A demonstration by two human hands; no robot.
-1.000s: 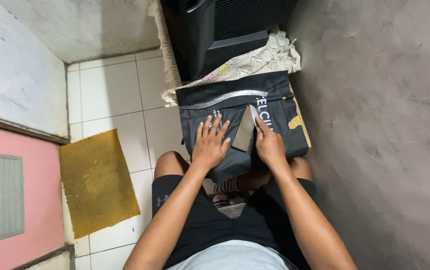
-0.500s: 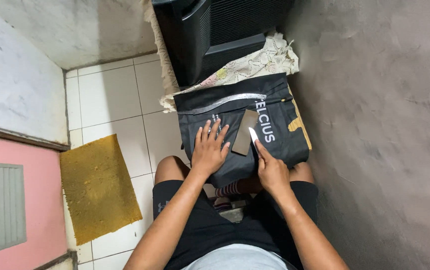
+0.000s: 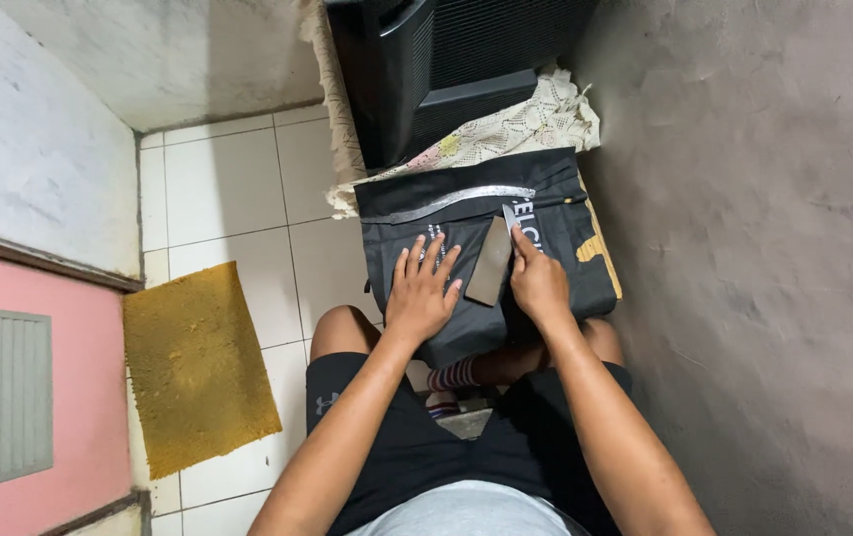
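Head view: flat grey oblong sharpening stone (image 3: 491,261) lies on black printed cloth (image 3: 566,248). Right hand (image 3: 538,283) is clenched on a small blade; left hand (image 3: 420,295) rests released, fingers spread. Blade angle is best kept shallow and steady.

1. White tiled floor (image 3: 228,199) with a mustard-yellow mat (image 3: 198,367).
2. Rough grey plaster wall (image 3: 764,258) along one side.
3. Pink door (image 3: 9,397) with a grey vent.
4. Black cabinet (image 3: 446,69) on a lace cloth (image 3: 516,129).
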